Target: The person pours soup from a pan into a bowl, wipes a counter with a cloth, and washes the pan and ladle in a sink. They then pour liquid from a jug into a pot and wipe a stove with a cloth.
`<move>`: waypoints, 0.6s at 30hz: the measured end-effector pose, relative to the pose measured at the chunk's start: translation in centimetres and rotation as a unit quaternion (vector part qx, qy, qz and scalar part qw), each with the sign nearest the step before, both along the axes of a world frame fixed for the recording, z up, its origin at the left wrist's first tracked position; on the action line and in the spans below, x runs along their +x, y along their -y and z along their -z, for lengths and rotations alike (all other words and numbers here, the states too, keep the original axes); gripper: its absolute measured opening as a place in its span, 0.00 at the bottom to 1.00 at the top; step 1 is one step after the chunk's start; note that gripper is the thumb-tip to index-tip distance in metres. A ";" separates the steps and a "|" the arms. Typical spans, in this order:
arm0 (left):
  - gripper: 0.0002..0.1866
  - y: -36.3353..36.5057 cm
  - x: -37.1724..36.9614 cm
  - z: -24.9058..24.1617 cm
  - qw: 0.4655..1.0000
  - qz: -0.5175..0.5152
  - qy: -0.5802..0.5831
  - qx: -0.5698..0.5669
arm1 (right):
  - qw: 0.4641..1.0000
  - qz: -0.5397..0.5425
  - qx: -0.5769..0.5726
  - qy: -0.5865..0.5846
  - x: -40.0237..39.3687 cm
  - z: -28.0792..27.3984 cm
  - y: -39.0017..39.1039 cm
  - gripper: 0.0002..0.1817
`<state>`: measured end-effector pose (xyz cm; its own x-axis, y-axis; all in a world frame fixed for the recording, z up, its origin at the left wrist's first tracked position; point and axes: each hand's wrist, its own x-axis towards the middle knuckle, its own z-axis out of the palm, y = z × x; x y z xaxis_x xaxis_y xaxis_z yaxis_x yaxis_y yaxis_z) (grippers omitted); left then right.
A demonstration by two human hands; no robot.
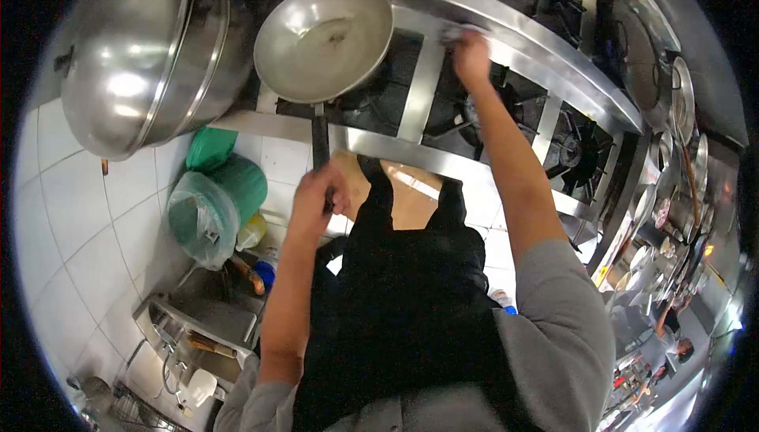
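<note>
Empty wok point(324, 37) is being gripped by its handle in closed left hand point(316, 195) over stove's front-left burner, while right hand point(470, 52), closed on cloth, is being pressed along steel rail point(514, 21); wok best kept level.

both arms reach forward — left hand point(316, 191) curled in a tight grip, right hand point(470, 56) stretched farther out, pressing down.

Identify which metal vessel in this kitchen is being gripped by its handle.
The shallow wok on the stove: the left hand grips its dark handle. The large stacked pots beside it go untouched.
</note>
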<state>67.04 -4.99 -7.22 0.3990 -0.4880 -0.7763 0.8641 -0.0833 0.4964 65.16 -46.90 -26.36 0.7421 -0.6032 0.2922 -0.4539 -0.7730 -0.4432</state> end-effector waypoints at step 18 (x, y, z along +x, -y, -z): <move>0.20 -1.1 5.3 -3.8 0.981 0.013 -0.128 -0.143 | 0.927 -0.361 0.070 -0.071 -11.4 -3.5 -24.4 0.21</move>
<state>72.31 -3.89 -3.44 0.1938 -0.7073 -0.6798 0.9629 0.0044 0.2699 53.79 -22.50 -22.81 0.9923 0.0420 0.1165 0.0986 -0.8370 -0.5382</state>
